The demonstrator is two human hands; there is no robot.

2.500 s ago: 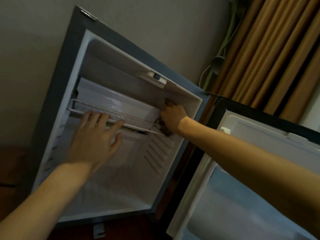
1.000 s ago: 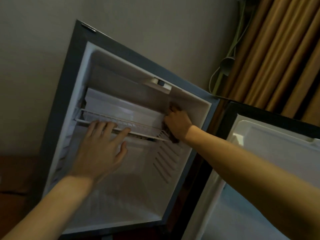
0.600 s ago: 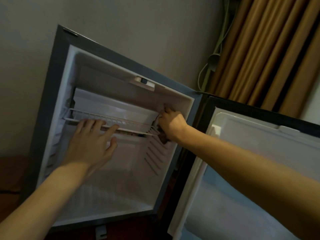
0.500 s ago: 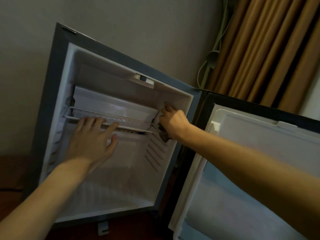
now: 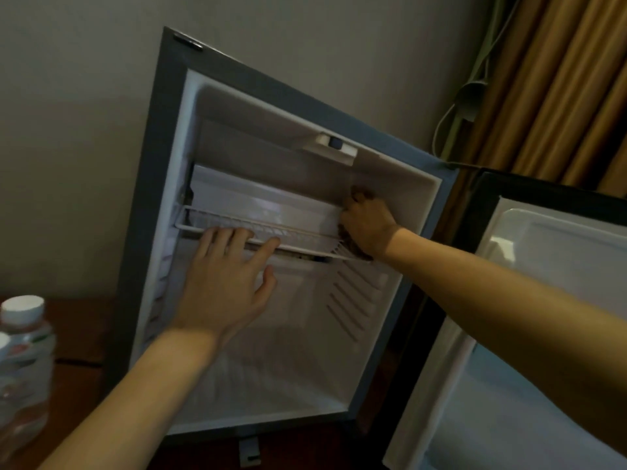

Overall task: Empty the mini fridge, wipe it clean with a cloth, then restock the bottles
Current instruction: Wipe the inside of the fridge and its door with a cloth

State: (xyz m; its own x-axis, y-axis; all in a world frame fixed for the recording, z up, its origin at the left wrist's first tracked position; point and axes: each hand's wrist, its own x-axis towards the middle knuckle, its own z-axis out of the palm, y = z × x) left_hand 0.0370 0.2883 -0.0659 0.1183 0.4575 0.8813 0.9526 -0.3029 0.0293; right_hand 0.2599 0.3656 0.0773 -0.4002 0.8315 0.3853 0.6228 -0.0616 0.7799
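Observation:
The mini fridge point(image 5: 154, 205) stands open with no bottles inside. A white wire shelf point(image 5: 298, 234) crosses its upper part. My left hand point(image 5: 224, 283) lies flat with straight fingers on the shelf's front rail. My right hand point(image 5: 368, 222) grips a dark brown cloth point(image 5: 349, 237) and presses it against the right inner wall at shelf height; the hand hides most of the cloth. Water bottles point(image 5: 22, 361) with white caps stand at the far left on the floor.
The fridge door point(image 5: 529, 300) hangs open to the right, white inside. Brown curtains point(image 5: 559, 79) and a pale cable point(image 5: 454, 110) are behind it. A grey wall runs behind the fridge. The floor point(image 5: 81, 327) is dark wood.
My right hand with the cloth has shifted only slightly at the right wall. My left hand stays on the shelf. The view has swung left, bringing the bottles into sight.

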